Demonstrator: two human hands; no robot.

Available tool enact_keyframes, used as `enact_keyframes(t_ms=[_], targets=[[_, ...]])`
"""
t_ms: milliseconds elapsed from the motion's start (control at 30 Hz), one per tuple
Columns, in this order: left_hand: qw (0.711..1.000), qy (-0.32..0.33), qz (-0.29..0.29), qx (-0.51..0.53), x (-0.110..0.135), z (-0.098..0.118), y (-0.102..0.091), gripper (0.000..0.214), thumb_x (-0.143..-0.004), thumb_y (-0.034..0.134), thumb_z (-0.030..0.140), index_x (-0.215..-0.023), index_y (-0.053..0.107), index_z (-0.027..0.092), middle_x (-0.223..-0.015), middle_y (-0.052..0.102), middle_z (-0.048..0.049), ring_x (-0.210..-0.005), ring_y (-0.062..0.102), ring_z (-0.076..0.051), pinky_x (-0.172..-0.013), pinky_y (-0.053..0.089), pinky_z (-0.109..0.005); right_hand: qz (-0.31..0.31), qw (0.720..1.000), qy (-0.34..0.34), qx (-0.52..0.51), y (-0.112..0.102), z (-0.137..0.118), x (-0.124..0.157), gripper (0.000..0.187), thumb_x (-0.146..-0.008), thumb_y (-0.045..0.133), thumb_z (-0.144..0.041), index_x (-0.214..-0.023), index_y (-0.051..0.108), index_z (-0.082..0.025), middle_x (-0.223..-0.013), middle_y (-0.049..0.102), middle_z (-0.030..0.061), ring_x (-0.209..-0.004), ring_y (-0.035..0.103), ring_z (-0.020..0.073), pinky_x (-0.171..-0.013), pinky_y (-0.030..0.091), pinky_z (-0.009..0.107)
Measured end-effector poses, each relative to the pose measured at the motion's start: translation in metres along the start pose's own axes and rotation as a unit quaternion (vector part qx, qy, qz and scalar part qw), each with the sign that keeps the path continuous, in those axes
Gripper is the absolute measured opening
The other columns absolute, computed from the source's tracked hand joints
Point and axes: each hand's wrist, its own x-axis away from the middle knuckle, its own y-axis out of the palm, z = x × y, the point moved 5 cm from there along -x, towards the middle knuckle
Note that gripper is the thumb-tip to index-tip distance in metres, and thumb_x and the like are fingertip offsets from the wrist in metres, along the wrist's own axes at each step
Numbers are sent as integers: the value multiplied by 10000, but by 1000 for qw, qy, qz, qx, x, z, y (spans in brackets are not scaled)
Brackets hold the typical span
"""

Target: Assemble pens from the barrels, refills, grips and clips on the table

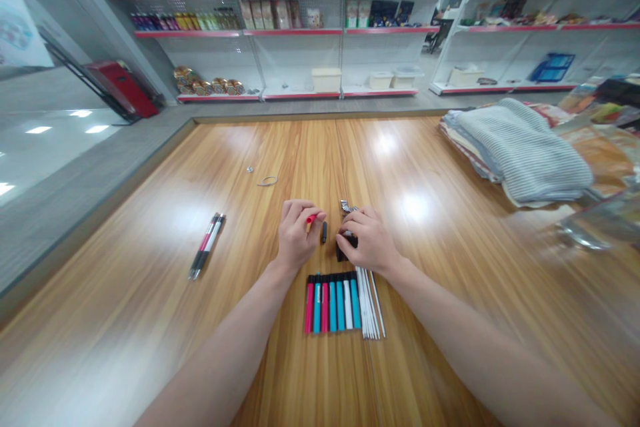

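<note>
My left hand (296, 233) rests on the wooden table (150, 320) with its fingers curled round a small red pen part (311, 218). My right hand (365, 240) is closed over small black parts (343, 253) just right of it. A small dark cap (324, 232) lies between the two hands. Small silver clips (347, 205) lie just beyond my right hand. In front of my hands lies a row of red, teal and white pen barrels (333, 303), with thin white refills (371, 303) beside it on the right.
Two or three assembled pens (207, 245) lie to the left. A rubber band (267, 181) and a tiny ring (249, 169) lie farther back. Folded cloths (525, 147) are piled at the right. Store shelves (290, 32) line the back wall.
</note>
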Motion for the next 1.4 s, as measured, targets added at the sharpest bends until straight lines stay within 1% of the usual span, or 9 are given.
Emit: enact_keyframes(t_ms=[267, 500, 733, 833, 933, 1000, 1100, 1233, 1400], targets=[[1000, -4, -7, 3, -1, 1, 0, 79, -897, 555, 240, -880, 615, 193, -922, 596, -70, -935, 516, -203, -868, 442, -367, -2, 1000, -14, 3, 4, 0, 0, 135, -846, 577, -283, -852, 668, -183, -913, 631, 77, -963, 478, 252, -862, 384, 425], [1000, -9, -8, 2, -1, 0, 1, 64, -890, 562, 226, -864, 610, 192, -908, 593, -63, -928, 511, -204, -867, 435, -365, 15, 1000, -3, 8, 4, 4, 0, 166, -870, 545, -262, -852, 683, -170, -917, 641, 83, -954, 488, 250, -862, 392, 432], [1000, -14, -15, -13, -1, -2, 1, 93, -903, 538, 223, -864, 617, 190, -860, 598, -57, -877, 504, -198, -833, 411, -346, 4, 999, -39, -14, 8, 1, -1, 160, -863, 554, -227, -860, 707, -181, -975, 664, 71, -980, 485, 247, -881, 402, 433], [998, -15, -46, -45, -1, -3, 3, 145, -918, 508, 219, -936, 651, 203, -816, 602, -51, -827, 498, -196, -794, 384, -343, 2, 999, -46, -20, 11, 1, -1, 163, -863, 553, -209, -897, 710, -178, -965, 671, 69, -983, 488, 247, -882, 407, 437], [991, -10, -106, -85, 0, -3, 9, 208, -927, 483, 229, -1009, 674, 233, -793, 613, -48, -820, 497, -204, -763, 351, -350, 7, 998, -52, -21, 12, 2, -1, 157, -858, 558, -190, -902, 708, -175, -951, 672, 71, -978, 493, 248, -879, 411, 440], [984, -3, -146, -102, 1, -3, 13, 214, -927, 483, 254, -992, 686, 243, -790, 630, -46, -824, 501, -211, -750, 333, -358, 9, 998, -56, -21, 13, 3, -1, 147, -852, 565, -184, -894, 705, -175, -945, 671, 70, -975, 495, 248, -877, 414, 442], [976, 5, -187, -109, 2, -1, 18, 195, -910, 505, 269, -945, 695, 242, -805, 666, -40, -818, 504, -217, -752, 311, -376, 12, 998, -60, -23, 13, 3, -1, 133, -848, 569, -179, -880, 698, -178, -946, 671, 67, -967, 498, 247, -873, 418, 444], [969, 5, -222, -110, 4, 0, 23, 157, -859, 551, 234, -914, 697, 255, -804, 692, -18, -800, 504, -216, -777, 285, -398, 15, 998, -63, -27, 14, 3, 0, 131, -849, 565, -168, -889, 689, -179, -960, 674, 61, -947, 501, 242, -867, 422, 443], [966, -7, -236, -105, 4, 2, 24, 148, -830, 562, 234, -900, 691, 250, -815, 702, -16, -805, 506, -219, -788, 267, -409, 20, 997, -64, -32, 14, 3, 0, 141, -844, 566, -153, -907, 689, -186, -955, 676, 60, -933, 507, 239, -853, 425, 440]])
